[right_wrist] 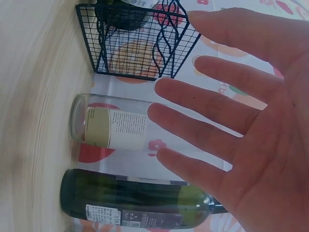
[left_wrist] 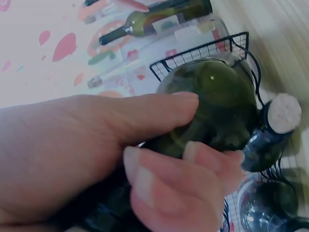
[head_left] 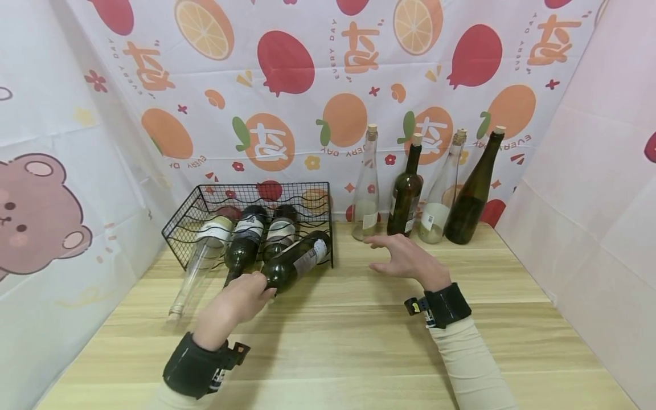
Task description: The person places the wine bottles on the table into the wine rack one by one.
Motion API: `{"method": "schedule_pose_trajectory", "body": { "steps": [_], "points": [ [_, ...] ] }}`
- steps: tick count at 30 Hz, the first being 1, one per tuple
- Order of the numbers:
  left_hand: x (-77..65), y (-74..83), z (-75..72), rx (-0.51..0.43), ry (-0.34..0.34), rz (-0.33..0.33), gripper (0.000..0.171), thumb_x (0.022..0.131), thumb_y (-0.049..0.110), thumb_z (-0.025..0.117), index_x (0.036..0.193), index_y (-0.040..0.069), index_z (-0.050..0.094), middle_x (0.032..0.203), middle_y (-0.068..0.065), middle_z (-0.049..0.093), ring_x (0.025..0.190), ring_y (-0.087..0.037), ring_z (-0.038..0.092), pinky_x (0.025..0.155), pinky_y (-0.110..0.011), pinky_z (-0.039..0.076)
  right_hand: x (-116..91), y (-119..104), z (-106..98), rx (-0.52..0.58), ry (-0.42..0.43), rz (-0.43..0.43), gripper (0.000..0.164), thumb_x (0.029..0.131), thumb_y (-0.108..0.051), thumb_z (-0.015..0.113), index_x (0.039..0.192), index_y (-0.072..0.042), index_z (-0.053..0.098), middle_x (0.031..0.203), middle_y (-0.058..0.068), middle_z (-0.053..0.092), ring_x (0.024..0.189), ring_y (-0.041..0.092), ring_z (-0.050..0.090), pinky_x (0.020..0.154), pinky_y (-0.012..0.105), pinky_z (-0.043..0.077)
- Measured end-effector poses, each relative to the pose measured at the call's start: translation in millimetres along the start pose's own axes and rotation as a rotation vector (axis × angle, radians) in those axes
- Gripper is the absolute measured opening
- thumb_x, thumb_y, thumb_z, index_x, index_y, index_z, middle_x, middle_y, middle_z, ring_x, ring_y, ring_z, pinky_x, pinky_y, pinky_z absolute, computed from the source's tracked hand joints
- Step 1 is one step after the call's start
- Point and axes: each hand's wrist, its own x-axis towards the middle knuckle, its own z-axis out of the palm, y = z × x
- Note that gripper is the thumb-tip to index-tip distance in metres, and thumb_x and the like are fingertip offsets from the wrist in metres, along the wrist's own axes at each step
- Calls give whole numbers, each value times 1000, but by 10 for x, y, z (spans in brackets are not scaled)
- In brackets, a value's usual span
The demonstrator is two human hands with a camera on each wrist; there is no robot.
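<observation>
My left hand [head_left: 237,304] grips the neck of a dark green wine bottle [head_left: 302,263], which slants at the right end of a black wire rack [head_left: 266,184], its labelled base end up and to the right. In the left wrist view, thumb and fingers curl round that bottle's neck, below its rounded shoulder [left_wrist: 217,96]. The right hand [head_left: 410,259] hovers over the table with fingers spread, holding nothing. Nearest to it stands a clear corked bottle [head_left: 365,199], seen in the right wrist view with a pale label [right_wrist: 120,126]. A green bottle [right_wrist: 140,200] stands beside it.
In the rack lie a clear bottle [head_left: 205,259], a dark bottle [head_left: 242,250] and another dark bottle [head_left: 281,234]. Further right stand a dark bottle [head_left: 406,196], a clear bottle [head_left: 438,208] and a dark green bottle [head_left: 468,208]. A printed curtain [head_left: 318,142] hangs behind the wooden table [head_left: 348,353].
</observation>
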Motion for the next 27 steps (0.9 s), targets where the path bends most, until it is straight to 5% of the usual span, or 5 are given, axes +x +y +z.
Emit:
{"method": "schedule_pose_trajectory", "body": {
  "steps": [6,14,27],
  "points": [
    [-39,173,106,-48,-48,-77,29,105,13,54,78,4,59,82,-13,59,54,-17,63,56,-30,52,-2,-6,3,-1,-7,5,55,94,-22,74,145,-10,59,130,16,72,121,33,68,101,51,54],
    [-131,288,277,-59,-28,-122,27,101,17,62,76,6,62,67,-9,60,42,-16,59,45,-28,48,-7,-5,5,5,-12,1,55,94,-21,74,145,-9,59,130,17,72,122,34,68,101,52,54],
    [-132,208,488,-115,176,-88,29,104,23,54,81,5,56,72,-7,50,58,-21,49,52,-33,40,-11,10,10,5,-18,7,53,93,-21,74,143,-7,60,129,17,72,122,34,68,102,52,54]
  ]
}}
